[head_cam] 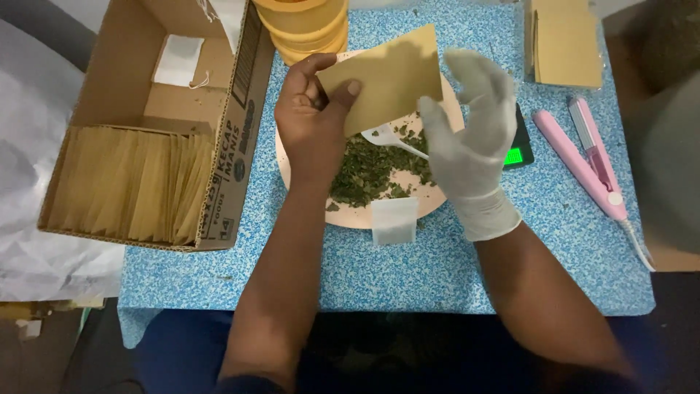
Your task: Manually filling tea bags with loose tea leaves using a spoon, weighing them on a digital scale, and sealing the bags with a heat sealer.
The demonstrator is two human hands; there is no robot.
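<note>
— What is held by the two hands?

— A tan paper pouch is gripped by both. The bare left hand is closed on the pouch's left edge, thumb over the front and fingers curled behind. The white-gloved right hand is set against the pouch's right and lower edge, its fingers pressed to the paper; how tightly it is pinched cannot be told.

— Where is the pouch found?

— It is held in the air, tilted, above a pale round plate on which a heap of dried green leaves is spread. A white spoon is laid among the leaves, just under the pouch.

— What lies near the plate?

— A small white filter bag is rested over the plate's near rim. A digital scale with a lit green display is seen under the plate's right side. A pink sealing iron is laid to the right on the speckled blue worktop, and a stack of tan pouches is placed at the far right corner.

— And on the left?

— An open cardboard box packed with upright tan pouches is stood just beside the plate. A stack of yellow containers is seen at the far edge.
</note>
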